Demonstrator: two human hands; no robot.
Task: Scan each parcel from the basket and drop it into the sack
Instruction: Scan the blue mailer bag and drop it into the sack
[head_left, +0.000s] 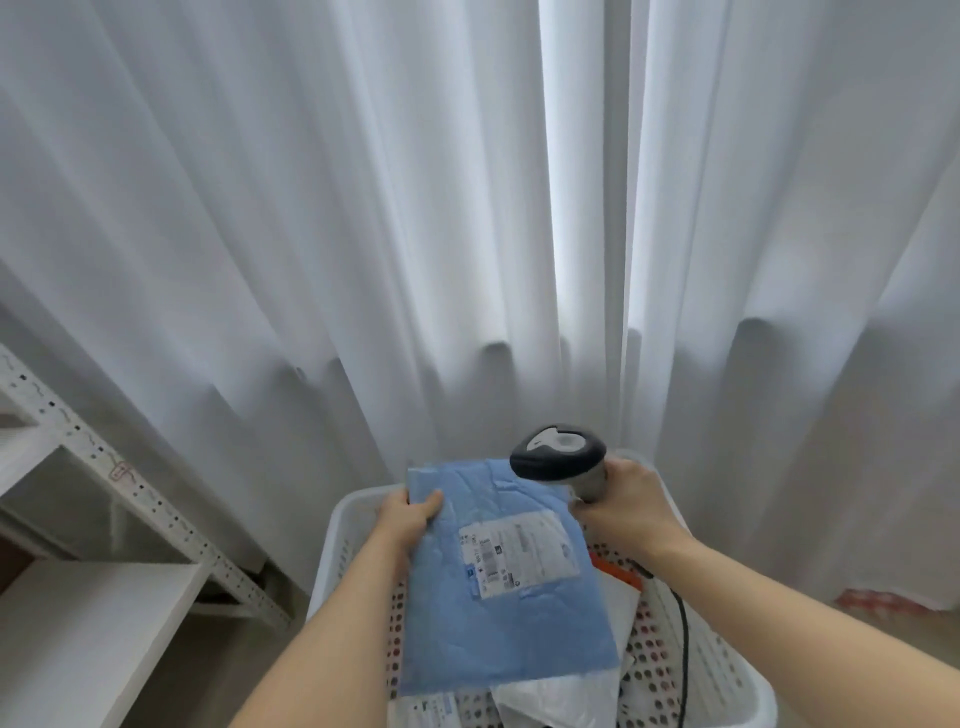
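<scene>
Single head-worn wide-angle view, aimed forward and down. Both forearms are seen entering from the bottom edge, close to the lens. The white basket (332, 525) is cut off at the bottom; white curtains (322, 208) fill the upper frame.

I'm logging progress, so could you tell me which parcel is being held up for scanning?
The blue parcel, gripped by the left hand under the scanner in the right hand. The white parcels lie in the basket.

Soft blue plastic mailer parcel (498, 597) with white printed label (518, 558); white perforated plastic basket (337, 561); grey-and-white handheld scanner (561, 457); white pleated curtain (363, 208).
</scene>
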